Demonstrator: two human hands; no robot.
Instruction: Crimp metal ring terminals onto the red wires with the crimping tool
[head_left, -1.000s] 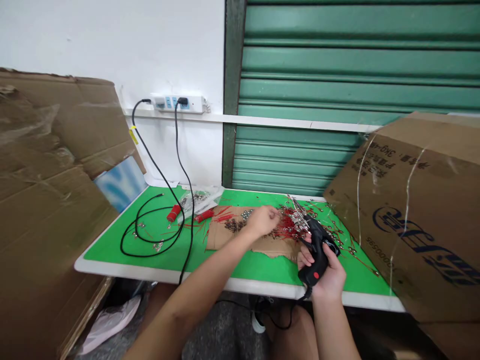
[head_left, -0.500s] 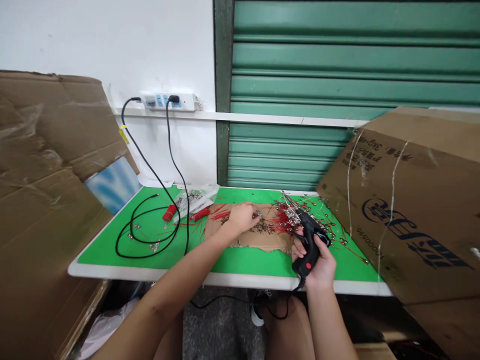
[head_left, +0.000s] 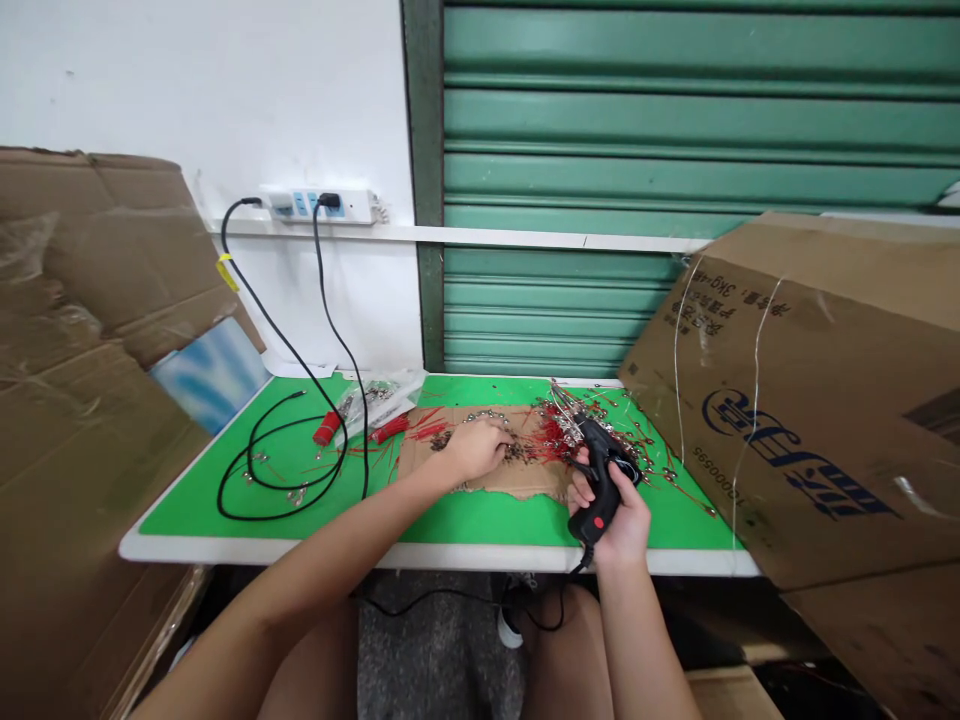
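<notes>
My right hand point(head_left: 619, 515) is wrapped round the handle of a black glue gun point(head_left: 600, 475), its tip pointing up and left over a heap of red wires with metal ends point(head_left: 555, 430). Over the brown cardboard piece point(head_left: 517, 490), my left hand point(head_left: 480, 450) has its fingers drawn together, their tips down at small dark bits scattered there. What those fingertips hold, if anything, is too small to make out. Small metal rings point(head_left: 487, 414) lie just behind my left hand.
On the green tabletop point(head_left: 187, 500) are a red bundle point(head_left: 326, 428), a clear bag point(head_left: 382, 400) and a coiled black cable point(head_left: 251, 515). Cardboard boxes flank it left point(head_left: 75, 400) and right point(head_left: 787, 400). A power strip point(head_left: 360, 207) is on the wall.
My left hand has moved down and towards me on the cardboard, away from the metal rings. The whole view has shifted slightly; my right hand still holds the glue gun.
</notes>
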